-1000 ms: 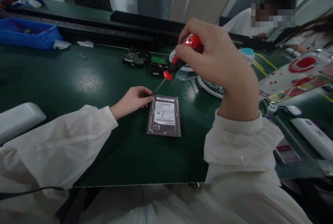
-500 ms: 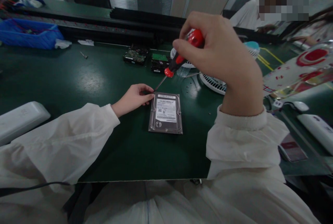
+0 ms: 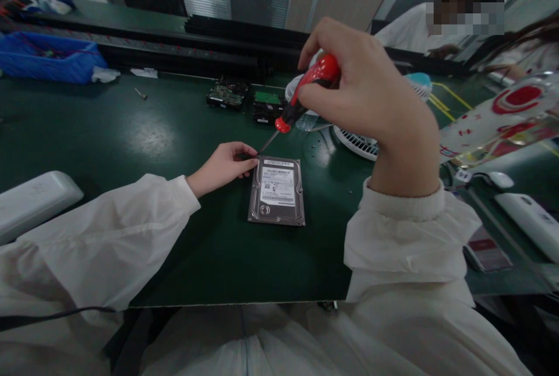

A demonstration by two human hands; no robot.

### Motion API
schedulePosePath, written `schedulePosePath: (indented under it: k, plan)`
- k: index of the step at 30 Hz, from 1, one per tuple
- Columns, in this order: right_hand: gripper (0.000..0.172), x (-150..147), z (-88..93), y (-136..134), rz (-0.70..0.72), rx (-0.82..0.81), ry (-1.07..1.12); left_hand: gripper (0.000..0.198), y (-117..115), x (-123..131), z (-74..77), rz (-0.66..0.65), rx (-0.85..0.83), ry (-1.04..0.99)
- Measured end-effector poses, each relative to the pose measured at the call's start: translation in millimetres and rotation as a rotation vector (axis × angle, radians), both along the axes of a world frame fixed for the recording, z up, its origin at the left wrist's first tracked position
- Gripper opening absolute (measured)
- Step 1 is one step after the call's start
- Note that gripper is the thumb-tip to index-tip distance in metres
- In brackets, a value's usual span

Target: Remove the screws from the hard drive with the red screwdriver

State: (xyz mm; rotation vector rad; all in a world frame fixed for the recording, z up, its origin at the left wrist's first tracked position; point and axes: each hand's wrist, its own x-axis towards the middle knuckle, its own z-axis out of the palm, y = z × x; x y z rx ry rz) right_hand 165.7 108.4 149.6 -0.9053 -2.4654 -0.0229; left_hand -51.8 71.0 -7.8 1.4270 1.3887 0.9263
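Observation:
A hard drive (image 3: 278,190) with a white label lies flat on the dark green table. At its top left corner, the thumb and curled fingers of my left hand (image 3: 229,165) are closed, touching the drive's edge. My right hand (image 3: 353,82) is wrapped round the red and black handle of a screwdriver (image 3: 293,107). The thin shaft slants down to that same corner, its tip close beside my left fingertips. Whatever is under the tip is too small to make out.
Behind the drive lie two more drives with circuit boards, one (image 3: 227,94) left of the other (image 3: 268,106). Tiny screws (image 3: 313,147) and a white fan grille (image 3: 356,140) are to the right. A bottle (image 3: 502,120) stands farther right, a blue bin (image 3: 50,59) far left. Another person sits opposite.
The screwdriver handle has turned in my right hand, and the thumb and fingers have shifted on it. My left hand and the hard drive stay nearly in place.

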Motion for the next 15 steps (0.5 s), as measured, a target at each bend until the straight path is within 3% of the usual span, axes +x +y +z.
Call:
schedulePosePath:
  k: [5,8,12,15]
  plan:
    - [0.022,-0.6,0.5,0.2,-0.002,-0.032,0.037,0.028,1.1,-1.4,-2.7,-0.002,0.013,-0.002]
    - [0.013,-0.3,-0.3,0.6,0.012,-0.018,0.039,0.029,1.2,-1.8,-3.0,-0.001,0.006,0.004]
    - [0.015,0.3,0.0,-0.3,0.000,-0.045,0.026,0.028,0.9,-1.5,-1.7,0.000,0.006,0.013]
    - [0.029,0.1,0.1,0.0,-0.039,-0.044,0.043,0.028,0.6,-1.0,-0.4,0.000,0.007,0.015]
